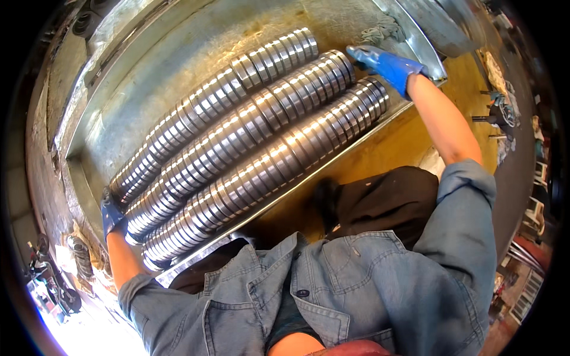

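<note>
The rings (249,148) were shiny steel, stood on edge and packed face to face in three long rows that ran slantwise across a metal tray (148,71). Each ring showed a bright turned rim with a darker groove. The rows lay side by side and touched one another; the farthest row was broken into two offset lengths.

The tray was dull, scuffed sheet metal with raised walls, and the rings filled its near half, hard against the near wall.

The left hand (111,215), in a blue glove, pressed against the rows' left end, fingers flat on the end ring. The right hand (386,64), also gloved blue, lay on the right end, fingers stretched out and closed on nothing.

A grey rag (383,29) lay in the tray's far corner. A yellowish bench (409,136) showed beneath the right forearm.
</note>
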Demonstrator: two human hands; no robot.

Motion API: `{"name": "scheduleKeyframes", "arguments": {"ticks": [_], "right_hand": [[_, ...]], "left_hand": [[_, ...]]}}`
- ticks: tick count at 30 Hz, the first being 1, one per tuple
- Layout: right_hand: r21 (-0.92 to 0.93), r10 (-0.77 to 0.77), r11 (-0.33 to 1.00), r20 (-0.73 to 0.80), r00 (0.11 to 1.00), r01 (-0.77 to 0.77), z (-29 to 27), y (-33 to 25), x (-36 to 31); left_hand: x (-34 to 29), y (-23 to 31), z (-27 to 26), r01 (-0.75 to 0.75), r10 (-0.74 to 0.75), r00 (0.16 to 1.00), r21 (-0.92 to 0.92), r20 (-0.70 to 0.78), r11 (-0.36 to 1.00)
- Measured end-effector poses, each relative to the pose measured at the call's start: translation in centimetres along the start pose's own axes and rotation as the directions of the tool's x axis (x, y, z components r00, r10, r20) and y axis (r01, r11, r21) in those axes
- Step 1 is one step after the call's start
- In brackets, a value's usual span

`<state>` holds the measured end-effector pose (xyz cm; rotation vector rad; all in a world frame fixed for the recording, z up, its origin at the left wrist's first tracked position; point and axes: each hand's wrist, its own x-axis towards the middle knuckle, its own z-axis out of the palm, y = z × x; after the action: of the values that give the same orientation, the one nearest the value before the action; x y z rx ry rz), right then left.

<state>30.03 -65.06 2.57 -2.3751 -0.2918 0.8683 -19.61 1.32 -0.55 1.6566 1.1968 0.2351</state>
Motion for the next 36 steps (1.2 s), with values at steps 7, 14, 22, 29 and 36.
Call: {"name": "scheduleKeyframes", "arguments": {"ticks": [7, 14, 22, 29, 36], "right_hand": [[-0.169, -0.027, 0.985, 0.101, 0.994, 0.044, -0.7, 4.4, -2.0], [0.106, -0.044, 0.994, 0.101, 0.994, 0.033, -0.2, 6.7, -1.0], [0.487, -0.059, 0.864, -0.154, 0.986, 0.127, -4.8, 8.7, 11.6], [-0.271, -0.532, 0.835, -0.178, 0.827, 0.479, 0.3, 2.0, 17.8], [-0.073, -0.48, 0.876, -0.015, 0.877, 0.477, 0.9, 0.9, 16.7]], "left_hand": [[-1.8, 2.3, 2.4, 0.021, -0.016, 0.999, -0.102, 0.049, 0.995], [-2.2, 2.4, 1.7, -0.042, 0.042, 0.998, -0.002, 0.054, 0.999], [-1.0, 1.8, 2.4, -0.011, 0.016, 0.999, -0.148, 0.029, 0.989], [-2.3, 2.6, 2.8, 0.029, -0.031, 0.999, -0.152, -0.01, 0.988], [-1.3, 2.2, 2.5, 0.04, -0.04, 0.999, -0.117, 0.006, 0.992]]}}
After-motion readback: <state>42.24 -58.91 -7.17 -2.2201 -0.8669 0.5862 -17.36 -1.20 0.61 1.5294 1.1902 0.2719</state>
